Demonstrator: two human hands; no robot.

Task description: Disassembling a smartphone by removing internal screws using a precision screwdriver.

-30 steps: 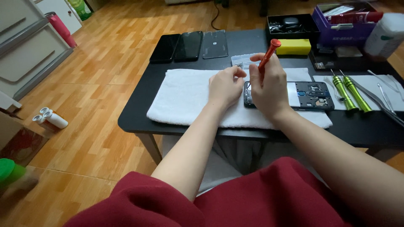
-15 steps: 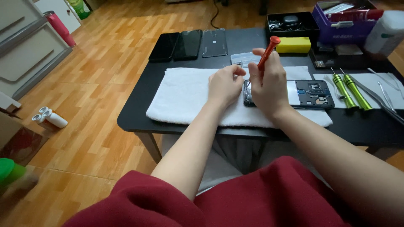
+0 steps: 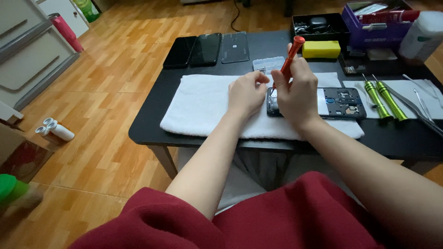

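A wide stretch of glossy wooden floor [image 3: 106, 138] is seen to the left, open apart from two small white bottles [image 3: 54, 130] lying near the left edge. The matte black table [image 3: 152, 124] is shown with its near edge running just in front of the lap, and bare tabletop is left along its left end. A soft white towel [image 3: 198, 103] is spread flat close to that near edge. On the towel's right part an opened phone [image 3: 341, 103] lies flat, its inner parts exposed. The left hand [image 3: 245, 94] is loosely curled, fingertips pressed at the phone's left end. The right hand [image 3: 297, 90] is closed around a slim orange screwdriver [image 3: 290, 57], held nearly upright with its tip down at the phone. Two green-handled screwdrivers [image 3: 384, 99] lie side by side just right of the phone.
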